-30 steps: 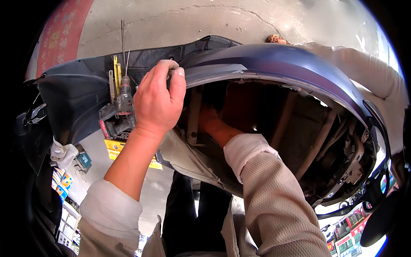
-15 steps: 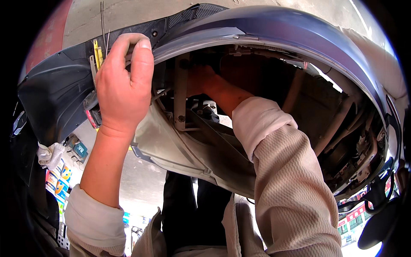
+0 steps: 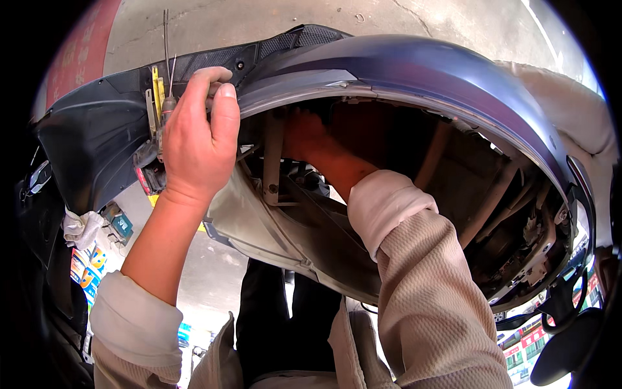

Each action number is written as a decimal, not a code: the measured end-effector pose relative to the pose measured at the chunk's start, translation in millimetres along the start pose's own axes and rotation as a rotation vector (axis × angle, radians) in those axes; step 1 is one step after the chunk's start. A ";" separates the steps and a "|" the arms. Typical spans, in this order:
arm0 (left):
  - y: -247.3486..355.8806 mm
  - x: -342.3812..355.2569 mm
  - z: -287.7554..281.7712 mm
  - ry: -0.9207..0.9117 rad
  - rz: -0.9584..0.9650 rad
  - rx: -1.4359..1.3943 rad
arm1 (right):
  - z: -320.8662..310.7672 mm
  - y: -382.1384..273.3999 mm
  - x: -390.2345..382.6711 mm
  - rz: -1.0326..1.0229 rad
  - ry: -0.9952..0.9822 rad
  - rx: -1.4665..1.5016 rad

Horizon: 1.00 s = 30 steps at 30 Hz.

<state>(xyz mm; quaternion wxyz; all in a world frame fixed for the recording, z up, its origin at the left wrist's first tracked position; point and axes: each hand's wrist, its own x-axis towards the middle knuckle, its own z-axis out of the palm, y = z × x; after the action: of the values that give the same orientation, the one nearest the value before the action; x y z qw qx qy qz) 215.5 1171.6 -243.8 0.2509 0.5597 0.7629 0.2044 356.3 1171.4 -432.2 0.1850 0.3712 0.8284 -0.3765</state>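
Note:
A curved blue-purple vehicle panel (image 3: 414, 65) arches over a dark cavity (image 3: 382, 136). At the left end of its rim is my left hand (image 3: 201, 139), closed, with index finger and thumb curled toward each other. Whatever lies between them is hidden. Into the cavity reaches my right hand (image 3: 303, 135), in shadow beside an upright metal bracket (image 3: 273, 159). Its fingers are too dark to read. Below the bracket curves a pale inner panel (image 3: 249, 220).
A black plastic panel (image 3: 97, 133) extends left, with a yellow-handled tool (image 3: 156, 87) and a screwdriver (image 3: 168, 104) standing at it. Below are a white cloth (image 3: 81, 228) and a teal box (image 3: 118, 222). A black mirror-like part (image 3: 567, 347) hangs lower right.
The view has shifted, so the vehicle panels sit lower in the picture. My left hand stays at the rim, and more of the screwdriver shows beside it. My right hand remains inside the cavity.

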 end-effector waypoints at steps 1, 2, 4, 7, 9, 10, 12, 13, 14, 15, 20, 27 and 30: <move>0.8 -0.4 -0.5 -0.001 -0.017 -0.006 | 0.7 -3.3 -3.8 -0.002 -0.009 -0.035; -1.0 -1.6 -1.1 0.009 -0.016 -0.006 | -4.4 -7.9 -7.3 -0.006 -0.022 -0.039; -4.2 -1.9 -0.5 0.024 -0.013 -0.009 | -16.4 -12.5 -13.7 -0.010 -0.048 -0.044; -5.5 2.0 2.4 0.079 0.037 -0.015 | -23.8 -1.8 -22.0 -0.114 0.031 -0.010; -6.3 0.5 1.9 0.085 0.055 -0.010 | -37.7 -1.5 -28.3 -0.108 0.033 0.010; -7.2 -0.6 2.3 0.079 0.053 -0.012 | -45.3 -1.7 -31.1 -0.103 0.035 0.021; -7.7 -0.8 1.8 0.067 0.058 -0.016 | -53.0 0.1 -35.0 -0.093 0.057 0.062; -6.7 -1.6 2.7 0.060 0.044 -0.017 | -56.6 0.5 -37.6 -0.088 0.069 0.083; -6.7 -1.2 2.9 0.060 0.030 -0.014 | -62.7 -1.7 -39.1 -0.069 0.031 0.040; -6.8 -0.6 3.2 0.061 0.015 -0.012 | -69.0 -5.2 -42.9 -0.049 -0.007 -0.003; -3.1 -1.7 3.1 0.100 0.030 0.042 | -65.0 10.5 -73.4 -0.103 0.050 -0.220; -6.8 -1.9 5.3 0.142 0.035 0.038 | -42.3 68.4 -133.3 -0.126 0.182 -0.480; -6.4 -1.1 3.9 0.142 0.027 0.040 | -35.9 73.0 -144.2 -0.088 0.203 -0.515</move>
<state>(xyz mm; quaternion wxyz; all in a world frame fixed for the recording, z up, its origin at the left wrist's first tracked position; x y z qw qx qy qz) 213.4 1168.8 -250.5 0.1819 0.5588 0.7752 0.2318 505.0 1162.3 -359.9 0.1729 0.3116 0.9263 -0.1222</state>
